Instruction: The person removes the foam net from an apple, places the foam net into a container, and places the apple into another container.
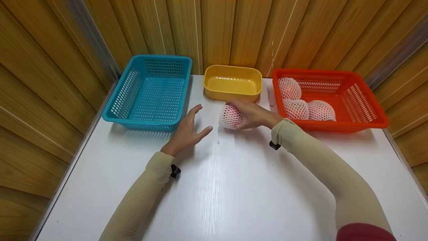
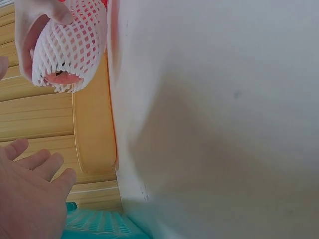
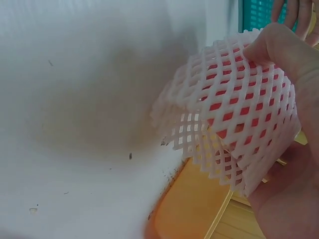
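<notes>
My right hand (image 1: 251, 114) grips an apple (image 3: 239, 107) in a white foam net sleeve, fingers and thumb curled round it. It is held over the table, in front of the yellow bin (image 1: 230, 95). Red skin shows through the mesh, and in the left wrist view the net's end leaves a dark hollow of the apple (image 2: 62, 77) bare. My left hand (image 1: 187, 131), fingers spread and thumb out, holds nothing; it hovers beside the blue basket's (image 1: 147, 122) right front corner, apart from the apple.
On the right stands a red basket (image 1: 361, 125) with three netted fruits (image 1: 297, 109) at its left side. The blue basket and yellow bin hold nothing visible. Wooden slatted walls (image 1: 234, 33) enclose the back and sides of the white table (image 1: 240, 194).
</notes>
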`<state>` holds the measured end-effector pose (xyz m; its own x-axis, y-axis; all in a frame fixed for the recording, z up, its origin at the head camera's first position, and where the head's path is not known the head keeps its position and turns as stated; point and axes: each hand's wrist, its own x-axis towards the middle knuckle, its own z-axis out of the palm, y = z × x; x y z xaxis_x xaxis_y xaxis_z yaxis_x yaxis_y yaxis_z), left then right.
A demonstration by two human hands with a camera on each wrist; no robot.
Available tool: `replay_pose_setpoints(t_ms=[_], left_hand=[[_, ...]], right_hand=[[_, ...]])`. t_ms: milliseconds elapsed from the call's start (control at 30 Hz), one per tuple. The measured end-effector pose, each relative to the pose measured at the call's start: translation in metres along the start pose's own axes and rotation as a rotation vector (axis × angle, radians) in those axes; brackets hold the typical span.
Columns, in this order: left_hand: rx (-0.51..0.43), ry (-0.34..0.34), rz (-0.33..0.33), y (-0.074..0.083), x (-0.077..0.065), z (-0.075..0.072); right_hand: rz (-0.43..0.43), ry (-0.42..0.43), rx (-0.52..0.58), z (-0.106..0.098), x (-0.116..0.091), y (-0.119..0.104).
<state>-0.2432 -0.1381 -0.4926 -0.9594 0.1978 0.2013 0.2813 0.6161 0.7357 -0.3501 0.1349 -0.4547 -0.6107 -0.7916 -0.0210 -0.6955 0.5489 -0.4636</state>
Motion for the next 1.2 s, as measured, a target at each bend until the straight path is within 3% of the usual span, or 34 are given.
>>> replay_pose_setpoints(t_ms=[633,1200], left_hand=[[-0.011,-0.001,-0.010,-0.002,0.000,0.005],[-0.020,-0.017,0.013,-0.003,0.001,0.007]], right_hand=[[0.072,-0.032,0.011,0.005,0.007,0.005],[0.143,-0.098,0.112,0.001,0.012,0.010]])
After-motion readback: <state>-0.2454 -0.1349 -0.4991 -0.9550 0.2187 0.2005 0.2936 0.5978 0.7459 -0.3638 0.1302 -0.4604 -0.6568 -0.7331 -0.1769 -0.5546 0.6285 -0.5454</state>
